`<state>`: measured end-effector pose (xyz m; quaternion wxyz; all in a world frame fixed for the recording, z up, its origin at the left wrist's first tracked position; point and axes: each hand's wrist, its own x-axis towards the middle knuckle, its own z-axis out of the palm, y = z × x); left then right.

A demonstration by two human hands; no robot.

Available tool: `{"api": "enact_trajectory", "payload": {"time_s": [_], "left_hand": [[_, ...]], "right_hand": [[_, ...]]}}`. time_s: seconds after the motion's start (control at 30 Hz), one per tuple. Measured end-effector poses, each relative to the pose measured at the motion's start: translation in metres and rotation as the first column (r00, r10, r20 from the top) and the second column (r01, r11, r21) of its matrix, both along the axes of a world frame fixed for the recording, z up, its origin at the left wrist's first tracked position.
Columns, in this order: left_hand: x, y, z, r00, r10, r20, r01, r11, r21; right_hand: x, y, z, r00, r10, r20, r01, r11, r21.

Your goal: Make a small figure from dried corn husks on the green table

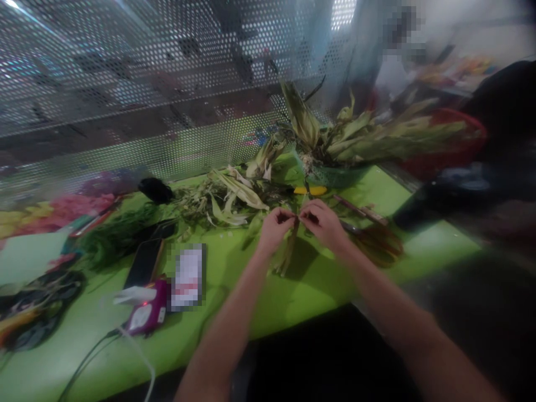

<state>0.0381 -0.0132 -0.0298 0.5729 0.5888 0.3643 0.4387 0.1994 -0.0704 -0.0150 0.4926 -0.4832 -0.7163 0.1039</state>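
Note:
My left hand point(276, 224) and my right hand point(321, 221) meet over the green table point(234, 285), fingertips pinched together. Both grip the top of a small bunch of pale green leaves point(286, 254), whose lower ends hang toward the tabletop. Exactly what lies between the fingertips is too small to make out. Just beyond the hands is a yellow handle point(310, 190), perhaps of a knife. Further left lies a heap of wilted green leaves and stalks point(234, 192). Close to my right forearm are brown sticks point(360, 209) and a bundle of orange-brown strands point(381, 244).
A green basket point(335, 174) overflows with long leaves at the back, near a red basin point(460, 131). A perforated metal screen point(167, 106) borders the table. Leftward are a dark phone point(144, 261), a purple power strip point(148, 307) with cords, and dark green netting point(111, 234).

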Motion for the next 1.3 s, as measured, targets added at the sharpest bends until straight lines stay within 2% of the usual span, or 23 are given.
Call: {"api": "enact_trajectory", "payload": {"time_s": [0.1, 0.2, 0.47, 0.63, 0.77, 0.97, 1.13, 1.3], "left_hand": [[0.0, -0.001, 0.001, 1.0, 0.014, -0.027, -0.013, 1.0, 0.021], [0.002, -0.002, 0.003, 0.999, 0.018, -0.036, -0.016, 0.998, 0.056], [0.004, -0.011, 0.007, 0.986, 0.086, -0.14, -0.045, 0.96, 0.276], [0.003, -0.014, 0.006, 0.962, 0.178, -0.206, -0.091, 0.923, 0.374], [0.002, -0.015, 0.007, 0.953, 0.208, -0.221, -0.094, 0.895, 0.436], [0.002, -0.016, 0.006, 0.958, 0.197, -0.206, -0.078, 0.877, 0.475], [0.003, -0.014, 0.002, 0.961, 0.189, -0.2, -0.075, 0.879, 0.471], [0.003, -0.013, 0.001, 0.958, 0.187, -0.218, -0.07, 0.888, 0.454]], "right_hand": [[0.001, 0.0, 0.0, 1.0, -0.018, -0.015, 0.017, 0.999, -0.035], [0.001, 0.001, -0.004, 0.999, -0.043, 0.024, 0.044, 0.999, -0.012], [-0.002, 0.002, -0.009, 0.984, -0.128, 0.126, 0.128, 0.992, 0.008], [-0.006, 0.001, -0.009, 0.989, -0.109, 0.098, 0.109, 0.994, 0.004], [-0.005, 0.0, -0.008, 0.996, -0.077, 0.052, 0.078, 0.997, -0.015], [0.0, 0.002, -0.008, 0.992, -0.08, -0.095, 0.07, 0.992, -0.108], [0.001, 0.002, -0.008, 0.996, -0.063, -0.064, 0.058, 0.995, -0.081], [0.0, 0.0, -0.005, 0.987, -0.141, -0.079, 0.136, 0.988, -0.072]]}}
